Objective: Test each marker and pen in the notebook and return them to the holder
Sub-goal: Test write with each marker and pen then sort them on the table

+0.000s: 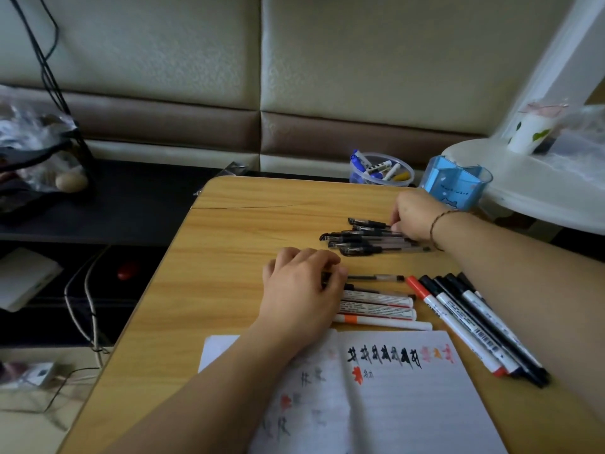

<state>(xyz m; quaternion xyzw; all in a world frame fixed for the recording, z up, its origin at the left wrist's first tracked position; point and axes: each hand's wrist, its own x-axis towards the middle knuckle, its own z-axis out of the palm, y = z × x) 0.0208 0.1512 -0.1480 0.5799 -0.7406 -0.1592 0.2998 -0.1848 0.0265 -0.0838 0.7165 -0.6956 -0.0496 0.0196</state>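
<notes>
Pens (366, 239) lie heaped mid-table (229, 231), long axes running left to right, caps toward the left. The right hand (414, 213) sits at their right ends, fingers curled onto one, seemingly pinching it. The left hand (302, 290) curls over a pen (376, 277) nearer the notebook (409, 398). The holder (455, 188) stands just behind the right hand, so that hand looks better placed to drop pens in.
</notes>
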